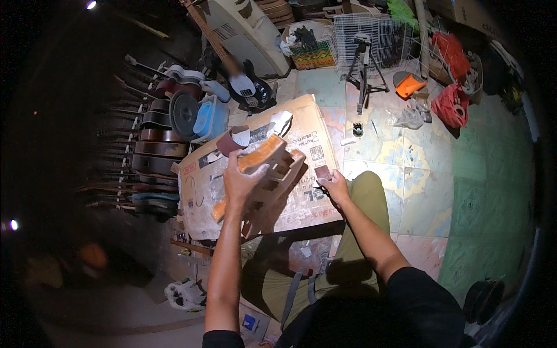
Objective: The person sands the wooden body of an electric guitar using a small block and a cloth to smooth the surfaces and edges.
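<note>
On a flat sheet of cardboard (310,211) in front of me, a wooden guitar body (268,154) stands tilted on its edge, its cut-out cavities facing right. My left hand (242,181) is closed around its upper left side. A small folded piece of reddish-brown sandpaper (322,171) is pinched between the thumb and fingers of my right hand (335,188), just right of the body and apart from it. Beyond my left hand lies a curled strip of sandpaper (227,143). A crumpled white item (281,123) rests near the cardboard's far edge.
Several guitars (156,148) stand in a row at the left, next to a blue plastic tub (210,120). A black electric guitar (248,87) leans beyond the cardboard. Farther right are a small tripod (362,69), a wire cage (383,43), an orange dustpan (410,86) and a red bag (449,107).
</note>
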Action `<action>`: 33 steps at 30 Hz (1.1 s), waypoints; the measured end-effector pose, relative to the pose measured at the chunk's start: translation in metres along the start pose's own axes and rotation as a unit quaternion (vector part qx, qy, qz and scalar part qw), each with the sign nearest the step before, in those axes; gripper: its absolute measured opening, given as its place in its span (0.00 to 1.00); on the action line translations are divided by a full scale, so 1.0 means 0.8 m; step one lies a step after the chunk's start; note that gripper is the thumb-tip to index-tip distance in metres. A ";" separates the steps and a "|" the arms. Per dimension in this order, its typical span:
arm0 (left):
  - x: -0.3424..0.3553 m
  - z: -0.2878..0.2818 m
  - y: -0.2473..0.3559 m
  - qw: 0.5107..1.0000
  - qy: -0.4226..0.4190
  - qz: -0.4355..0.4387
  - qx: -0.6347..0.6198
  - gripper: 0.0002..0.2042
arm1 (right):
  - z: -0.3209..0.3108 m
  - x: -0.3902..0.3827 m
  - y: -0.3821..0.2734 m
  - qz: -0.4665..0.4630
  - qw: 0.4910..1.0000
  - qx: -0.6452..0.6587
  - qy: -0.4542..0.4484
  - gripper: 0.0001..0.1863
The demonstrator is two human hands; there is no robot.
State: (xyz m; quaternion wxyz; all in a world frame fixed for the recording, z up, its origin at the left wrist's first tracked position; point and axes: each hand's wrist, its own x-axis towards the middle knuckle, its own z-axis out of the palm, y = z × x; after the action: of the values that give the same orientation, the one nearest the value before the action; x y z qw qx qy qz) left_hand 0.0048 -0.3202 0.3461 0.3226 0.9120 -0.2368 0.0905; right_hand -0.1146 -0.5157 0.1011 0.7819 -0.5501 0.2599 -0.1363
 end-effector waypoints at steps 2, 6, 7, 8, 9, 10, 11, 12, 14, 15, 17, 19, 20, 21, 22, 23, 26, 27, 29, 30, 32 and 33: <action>0.015 -0.015 -0.009 1.000 0.006 -0.003 -0.003 0.30 | 0.005 -0.003 -0.010 0.041 0.999 0.026 -0.023 0.13; 0.035 -0.030 -0.026 0.997 0.051 -0.042 -0.029 0.28 | 0.011 -0.028 -0.024 -0.175 0.902 -0.384 0.088 0.17; 0.041 -0.031 -0.027 0.996 0.069 -0.035 -0.043 0.28 | 0.008 -0.028 -0.020 -0.151 0.875 -0.446 0.109 0.17; 0.046 -0.030 -0.027 0.994 0.087 -0.027 -0.057 0.27 | 0.005 -0.029 -0.016 -0.124 0.844 -0.506 0.129 0.18; 0.045 -0.030 -0.027 0.993 0.082 -0.058 -0.064 0.27 | 0.002 -0.030 -0.011 -0.122 0.844 -0.505 0.131 0.18; 0.046 -0.031 -0.031 0.993 0.082 -0.057 -0.063 0.27 | 0.004 -0.033 -0.015 -0.063 0.870 -0.479 0.097 0.17; 0.048 -0.030 -0.040 0.991 0.096 -0.066 -0.060 0.27 | 0.006 -0.035 -0.018 -0.003 0.890 -0.451 0.062 0.16; 0.049 -0.030 -0.047 0.990 0.109 -0.075 -0.057 0.27 | 0.006 -0.039 -0.013 -0.003 0.891 -0.450 0.062 0.16; 0.049 -0.023 -0.049 0.987 0.126 -0.076 -0.059 0.27 | 0.000 -0.049 -0.010 0.037 0.907 -0.418 0.025 0.17; 0.047 -0.020 -0.051 0.985 0.142 -0.075 -0.058 0.27 | 0.002 -0.057 -0.007 0.035 0.888 -0.459 0.006 0.18; 0.042 -0.009 -0.049 0.984 0.144 -0.082 -0.058 0.27 | 0.003 -0.078 -0.013 0.046 0.879 -0.474 0.006 0.17; 0.031 -0.005 -0.054 0.983 0.149 -0.090 -0.052 0.27 | 0.008 -0.103 -0.016 0.055 0.872 -0.486 0.000 0.17; 0.027 -0.005 -0.059 0.984 0.145 -0.096 -0.047 0.28 | 0.011 -0.115 -0.019 0.081 0.870 -0.486 -0.020 0.17; 0.022 -0.006 -0.066 0.984 0.141 -0.103 -0.042 0.28 | 0.014 -0.126 -0.020 0.107 0.867 -0.485 -0.042 0.17; 0.017 -0.001 -0.066 0.983 0.144 -0.104 -0.052 0.28 | 0.007 -0.133 -0.015 0.104 0.863 -0.493 -0.037 0.17; 0.009 0.000 -0.066 0.982 0.131 -0.125 -0.053 0.28 | 0.002 -0.139 -0.005 0.126 0.856 -0.497 -0.069 0.17; -0.006 -0.002 -0.070 0.975 0.139 -0.162 -0.062 0.29 | -0.010 -0.140 0.017 0.132 0.835 -0.521 -0.114 0.19; -0.014 -0.001 -0.072 0.971 0.155 -0.173 -0.064 0.29 | -0.017 -0.134 0.028 0.126 0.814 -0.550 -0.141 0.20; -0.027 0.000 -0.070 0.966 0.167 -0.188 -0.059 0.29 | -0.019 -0.120 0.017 0.173 0.762 -0.585 -0.215 0.20; -0.032 -0.004 -0.068 0.964 0.174 -0.197 -0.046 0.29 | -0.014 -0.118 0.002 0.166 0.758 -0.591 -0.219 0.20; -0.034 -0.011 -0.062 0.960 0.183 -0.208 -0.040 0.30 | 0.000 -0.118 -0.040 0.199 0.702 -0.635 -0.254 0.18; -0.035 -0.015 -0.064 0.960 0.170 -0.221 -0.026 0.30 | 0.012 -0.125 -0.064 0.206 0.710 -0.640 -0.211 0.20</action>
State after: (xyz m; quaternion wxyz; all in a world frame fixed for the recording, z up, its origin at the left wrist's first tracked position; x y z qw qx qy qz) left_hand 0.0052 -0.2671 0.3186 0.3942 0.9038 0.0270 0.1646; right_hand -0.1885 -0.4768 0.1770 0.2856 -0.8660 0.2199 0.3465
